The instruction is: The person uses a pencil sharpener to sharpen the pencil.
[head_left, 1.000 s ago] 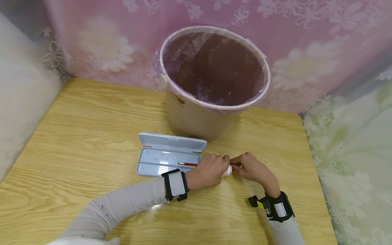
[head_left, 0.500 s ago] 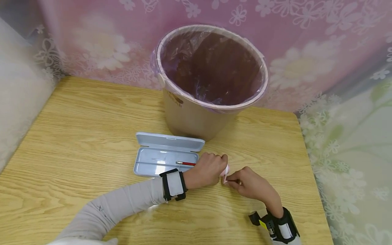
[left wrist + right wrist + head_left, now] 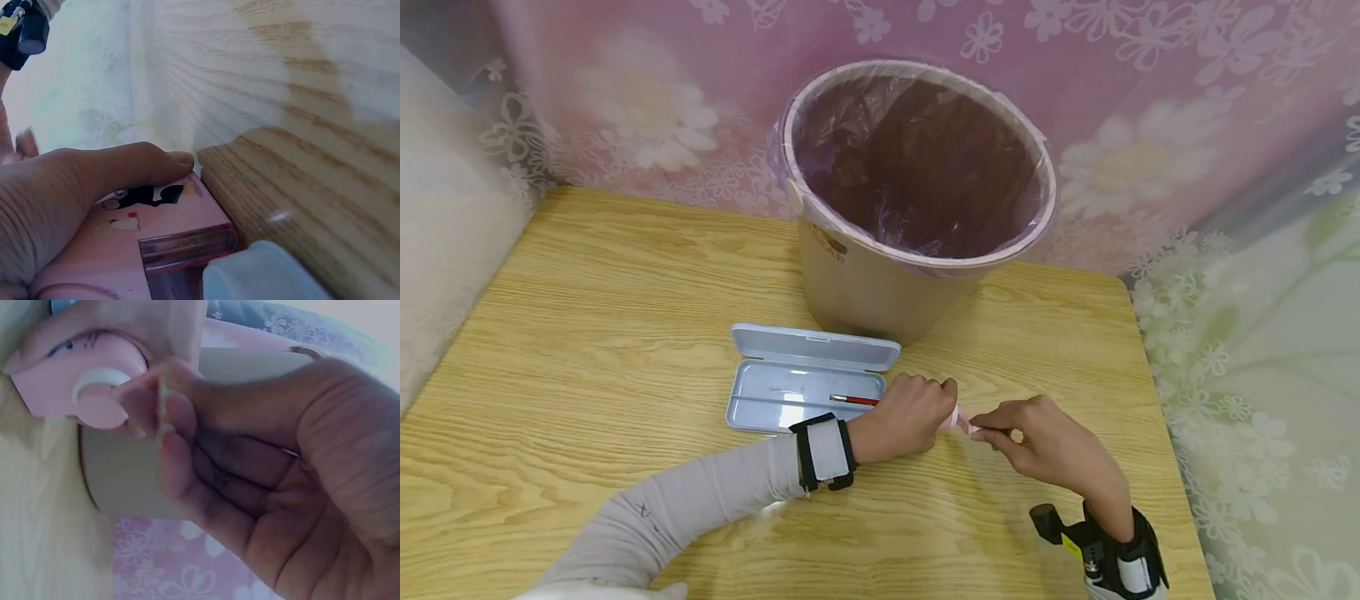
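Backdrop: pink cloth with white flower print (image 3: 647, 108), behind the tabletop.
Tabletop: light, yellowish wood-grain surface (image 3: 595, 308), carrying everything below.
Bin: tall round beige plastic bin (image 3: 880, 292), upright toward the back, lined with a thin, see-through purplish bag folded over its rim.
Case: long pale blue plastic pencil case (image 3: 760, 379), lying in front of the bin with its hinged lid raised along the back edge.
Right hand: the right hand (image 3: 1063, 446) pinches the crank's end between thumb and fingers.
Left hand: the left hand (image 3: 904, 417) is wrapped over the pink box, thumb along its printed face.
Box: small pink plastic box with cartoon prints and a clear window (image 3: 181, 222), down at the tabletop, just right of the case, under the left hand.
Stick: slim red stick with a silvery end (image 3: 853, 401), in the case, its right end hidden by the left hand.
Crank: little pink crank with a round hub (image 3: 102, 409), on the box's end facing the right hand.
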Motion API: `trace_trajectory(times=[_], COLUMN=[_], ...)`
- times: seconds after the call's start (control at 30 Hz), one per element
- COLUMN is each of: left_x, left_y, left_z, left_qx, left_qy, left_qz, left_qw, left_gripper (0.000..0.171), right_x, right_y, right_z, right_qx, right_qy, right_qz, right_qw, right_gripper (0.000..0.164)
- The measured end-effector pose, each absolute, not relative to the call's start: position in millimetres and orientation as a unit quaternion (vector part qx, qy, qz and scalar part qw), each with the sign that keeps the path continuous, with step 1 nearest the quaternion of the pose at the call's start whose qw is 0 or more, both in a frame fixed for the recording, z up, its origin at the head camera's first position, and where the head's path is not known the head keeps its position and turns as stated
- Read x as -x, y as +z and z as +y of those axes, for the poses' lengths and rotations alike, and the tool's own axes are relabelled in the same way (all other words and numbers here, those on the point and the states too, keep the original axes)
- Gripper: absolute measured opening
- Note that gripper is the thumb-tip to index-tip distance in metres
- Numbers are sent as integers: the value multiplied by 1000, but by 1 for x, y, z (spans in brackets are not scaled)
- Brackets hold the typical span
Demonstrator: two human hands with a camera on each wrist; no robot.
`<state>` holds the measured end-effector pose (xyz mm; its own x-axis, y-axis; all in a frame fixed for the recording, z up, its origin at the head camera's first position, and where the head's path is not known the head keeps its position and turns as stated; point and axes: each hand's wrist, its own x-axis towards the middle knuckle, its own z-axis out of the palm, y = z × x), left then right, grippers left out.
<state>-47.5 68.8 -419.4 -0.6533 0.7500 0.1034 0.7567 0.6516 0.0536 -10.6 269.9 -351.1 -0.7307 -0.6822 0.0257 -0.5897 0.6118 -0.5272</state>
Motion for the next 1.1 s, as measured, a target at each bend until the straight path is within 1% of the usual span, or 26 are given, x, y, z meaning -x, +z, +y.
trace_trajectory(times=[0.1,0.23,0.4,0.57,0.63,0.8,0.83,0.9,0.97,1.1], left_x=[48,48,47,47,47,48,48,48,48,48], left_y=[-419,-418,-419,-419,-419,-418,-417,-417,-417,-418], left_z=[69,69,68,68,67,67,67,67,67,67], left_qx=[419,422,422,424,422,423,425,425,422,420], left_qy=[-50,-51,-60,-63,-57,-45,-44,-42,-41,-44], left_qz=[-906,-905,-904,-903,-904,-905,-904,-904,-905,-906], left_qw=[28,24,25,28,30,22,20,18,17,19], left_gripper=[19,17,12,9,14,45,48,49,44,27], right_x=[16,28,45,52,55,61,61,63,64,65], right_y=[-348,-349,-358,-366,-369,-376,-377,-381,-386,-404], right_z=[270,270,271,272,272,270,270,270,269,267], right_qx=[351,341,325,313,309,295,293,290,293,309], right_qy=[-245,-238,-235,-236,-238,-237,-237,-236,-235,-232], right_qz=[902,908,914,918,918,921,922,923,922,917], right_qw=[64,53,53,62,67,89,92,95,93,97], right_gripper=[20,20,19,20,20,22,22,23,23,20])
